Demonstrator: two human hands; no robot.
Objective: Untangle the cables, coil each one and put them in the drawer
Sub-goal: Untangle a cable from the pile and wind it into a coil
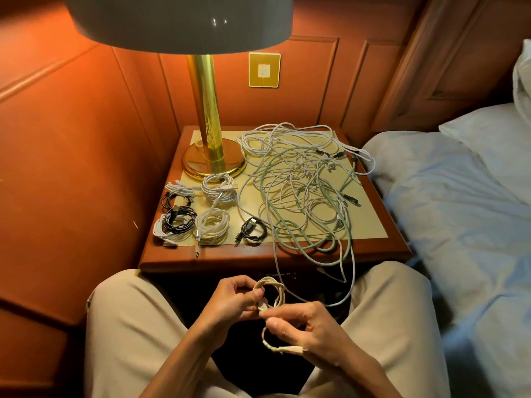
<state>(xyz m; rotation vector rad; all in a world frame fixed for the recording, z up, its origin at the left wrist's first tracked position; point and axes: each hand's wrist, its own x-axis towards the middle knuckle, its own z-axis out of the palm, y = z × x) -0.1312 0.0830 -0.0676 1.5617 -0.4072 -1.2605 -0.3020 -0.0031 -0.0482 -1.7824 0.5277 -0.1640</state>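
Wooden nightstand [382, 248], tangled cables [301, 182], hands coiling.

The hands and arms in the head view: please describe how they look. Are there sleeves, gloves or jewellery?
The left hand and the right hand are bare: no gloves, and no rings, watch or bracelet visible. Both forearms are uncovered down to the bottom edge of the picture, so no sleeves show. Beige trousers cover both legs.
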